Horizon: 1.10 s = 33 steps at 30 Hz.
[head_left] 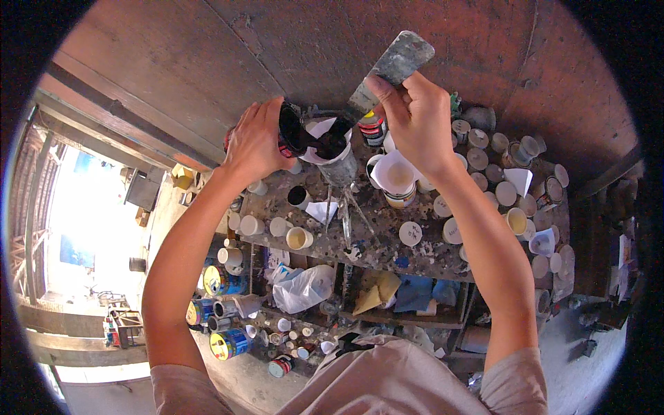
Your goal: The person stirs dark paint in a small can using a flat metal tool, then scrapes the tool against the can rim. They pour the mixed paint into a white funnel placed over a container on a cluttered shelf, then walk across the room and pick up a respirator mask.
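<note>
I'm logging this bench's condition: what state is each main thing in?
Left hand: closed around dark can
Dark can: open, tilted toward paper-lined container
Right hand: gripping scraper
Scraper: smeared, slanted
Paper-lined container: open, dark contents inside
Pale-filled cup: open, upright
Plastic bag: crumpled, on shelf below
Bench: heavily spattered

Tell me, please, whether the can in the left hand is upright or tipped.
Tipped: the can in the left hand leans over, its dark open mouth turned toward the gray container beside it.
</note>
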### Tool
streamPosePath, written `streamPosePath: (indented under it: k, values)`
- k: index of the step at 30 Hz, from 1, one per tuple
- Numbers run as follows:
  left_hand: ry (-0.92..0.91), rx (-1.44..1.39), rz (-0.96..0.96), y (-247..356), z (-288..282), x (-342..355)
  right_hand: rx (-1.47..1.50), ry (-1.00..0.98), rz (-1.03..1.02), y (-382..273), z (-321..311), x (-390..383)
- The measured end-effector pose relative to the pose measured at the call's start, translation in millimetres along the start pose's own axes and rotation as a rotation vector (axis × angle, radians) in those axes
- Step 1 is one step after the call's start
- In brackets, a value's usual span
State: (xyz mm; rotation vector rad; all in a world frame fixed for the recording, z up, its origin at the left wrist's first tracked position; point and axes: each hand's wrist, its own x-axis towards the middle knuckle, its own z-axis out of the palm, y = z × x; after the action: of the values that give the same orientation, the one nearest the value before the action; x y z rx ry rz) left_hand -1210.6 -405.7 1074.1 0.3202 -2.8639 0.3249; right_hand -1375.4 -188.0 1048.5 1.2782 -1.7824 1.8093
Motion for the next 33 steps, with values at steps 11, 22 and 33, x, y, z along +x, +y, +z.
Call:
streamPosePath:
  k: [11,22,33]
  values:
    - [-0.07,0.048,-0.026,9.2,-8.7,4.2,0.014,0.013,-0.013,4.0,0.2,-1.8]
    - [-0.047,0.06,0.079,6.3,0.6,9.8,-0.009,0.027,-0.012,1.7,-3.8,-2.8]
    - [-0.008,0.16,0.14,13.7,-4.5,9.7,-0.006,0.048,-0.026,2.2,-6.5,-3.6]
